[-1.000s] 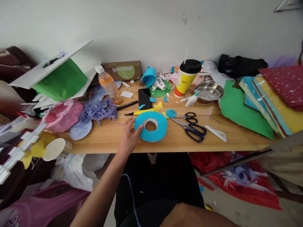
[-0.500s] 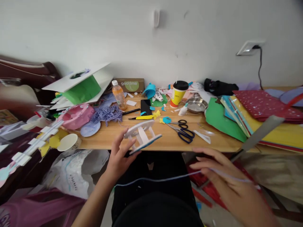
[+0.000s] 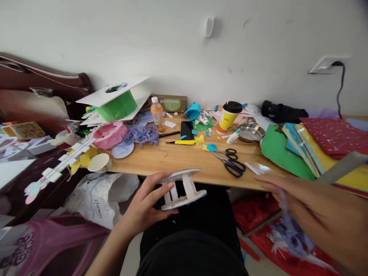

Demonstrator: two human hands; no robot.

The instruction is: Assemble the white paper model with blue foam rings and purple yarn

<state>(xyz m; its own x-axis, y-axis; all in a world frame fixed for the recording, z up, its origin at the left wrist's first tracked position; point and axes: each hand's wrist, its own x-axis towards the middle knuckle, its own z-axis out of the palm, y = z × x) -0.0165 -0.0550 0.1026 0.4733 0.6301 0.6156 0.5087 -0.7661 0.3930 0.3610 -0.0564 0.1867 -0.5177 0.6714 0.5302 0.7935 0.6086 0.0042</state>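
Observation:
My left hand (image 3: 151,199) is closed on a small white frame (image 3: 188,186), two round discs joined by upright strips, one disc with a blue outer face. It is tilted over my lap, just in front of the table edge. My right hand (image 3: 313,211) is at the right, blurred, its fingers drawn together, with pale purple yarn (image 3: 283,197) at the fingers. Where that yarn runs below the hand is hard to make out. Nearest on the table are dark-handled scissors (image 3: 235,167) and a white strip (image 3: 253,168).
On the table (image 3: 138,163) are purple yarn (image 3: 142,135), a bottle (image 3: 157,115), a phone (image 3: 186,130), a yellow cutter (image 3: 184,142), a lidded cup (image 3: 229,118), a metal bowl (image 3: 251,132) and green sheets (image 3: 283,153). Below right is a red bag (image 3: 250,211) with scraps.
My right hand has moved right and up, and the yarn stretched across my lap no longer shows there. The white frame has come lower and its tilt has changed. The view has shifted left.

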